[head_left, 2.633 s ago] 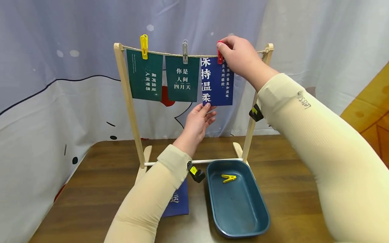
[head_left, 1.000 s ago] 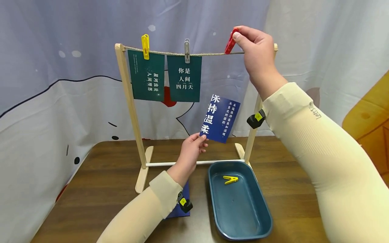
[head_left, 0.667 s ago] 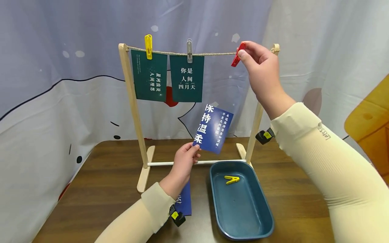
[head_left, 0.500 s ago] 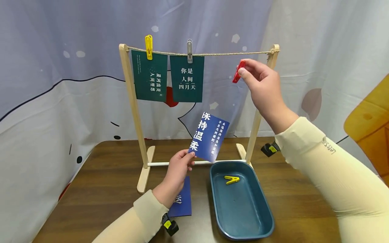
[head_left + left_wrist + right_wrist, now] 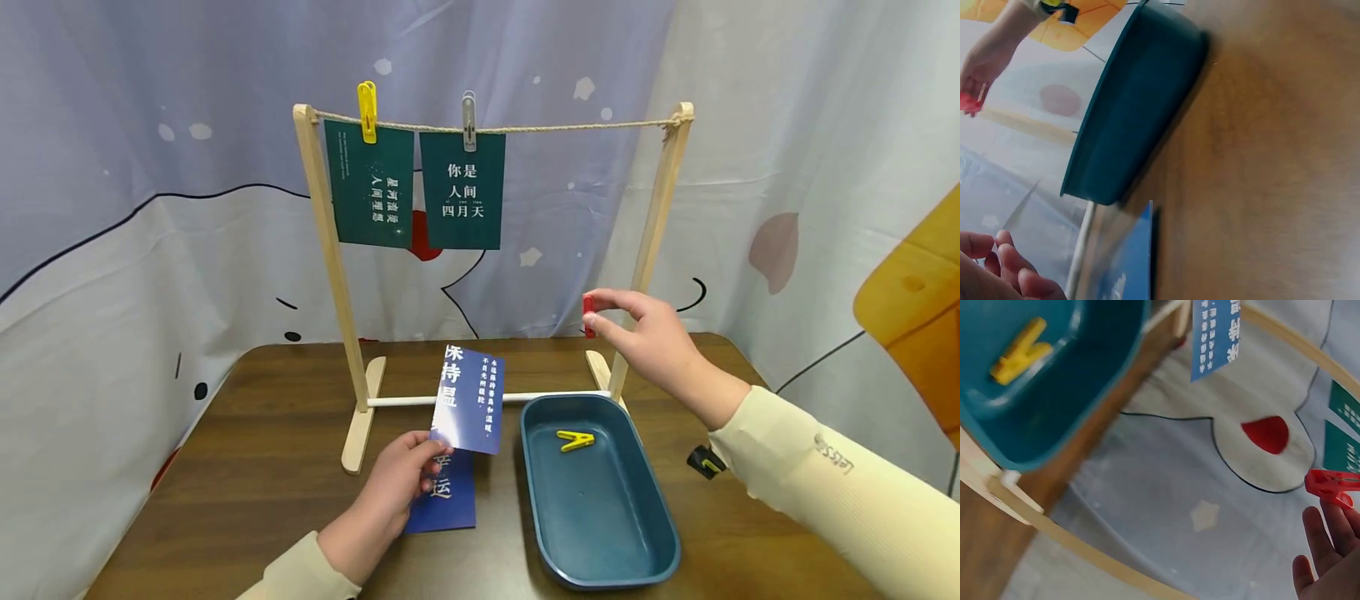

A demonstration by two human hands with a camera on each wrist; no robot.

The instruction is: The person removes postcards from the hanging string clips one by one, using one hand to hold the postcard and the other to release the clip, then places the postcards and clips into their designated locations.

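- Red clothespin is pinched between the thumb and fingertips of the right hand, held in the air above the far end of the blue tray and just in front of the right post of the wooden rack.
- Left hand grips the lower corner of a dark blue card between thumb and fingers; the card stands tilted above the table, near the tray's left rim and over a second blue card that lies flat on the wood.
- The surface is a dark brown wooden table. The rack stands on it near the far edge, with a white rod between its feet and a rope strung across the top.
- Two green cards hang from the rope's left half, one under a yellow peg and one under a grey peg; the right half of the rope is bare.
- Behind the table hangs a pale curtain with a cartoon print; an orange surface shows at the right edge.
- A yellow clothespin lies inside the tray near its far end.
- The head view gives the whole layout. The right wrist view shows the red clothespin from below at the fingertips, with the tray and yellow clothespin underneath.
- The left wrist view shows the tray's outer wall from table level, the card's edge, and the right hand far off with the red clothespin; the left hand's grip is mostly out of its frame.
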